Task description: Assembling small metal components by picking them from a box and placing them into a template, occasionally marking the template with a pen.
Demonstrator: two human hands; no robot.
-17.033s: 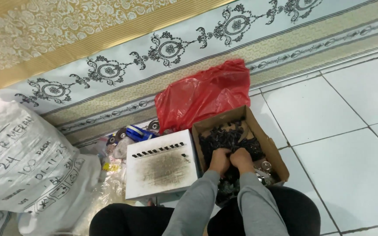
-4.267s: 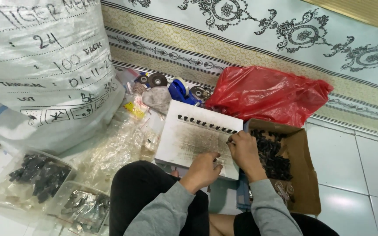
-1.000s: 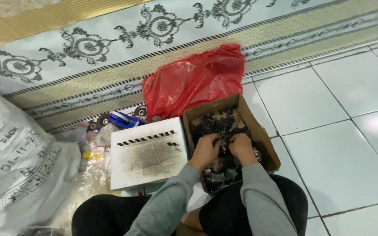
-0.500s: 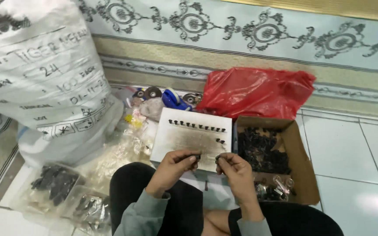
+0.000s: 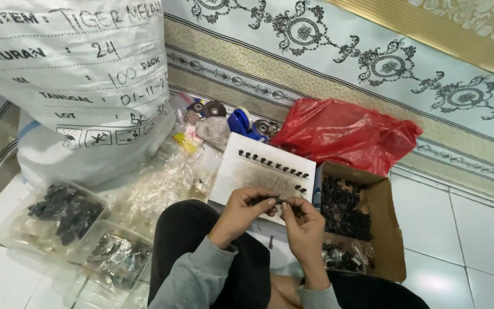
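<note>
the left hand (image 5: pixel 241 209) and right hand (image 5: pixel 304 224) meet over the lap, fingertips pressed together on a small dark part (image 5: pixel 280 201) pinched between them. half a second ago the hands were a little apart, each with its own bit; now they have closed on one point, so it looks as if two pieces are being joined. a second ago both hands were down in the box (image 5: pixel 387 229), so the part likely came from the dark pile there.

just beyond the hands lies the white board (image 5: pixel 258 171), a row of small dark pieces standing along its far edge, with a couple more below the row's right end. the box sits just right of it, dark parts inside, some shiny ones at its near end.

to the left, clear bags (image 5: pixel 64 212) of dark and metal parts lie on the floor. farther off are a red bag (image 5: pixel 344 134), a blue tape holder (image 5: pixel 240 122), and a big white sack (image 5: pixel 75 80) against the patterned carpet (image 5: pixel 373 63).
</note>
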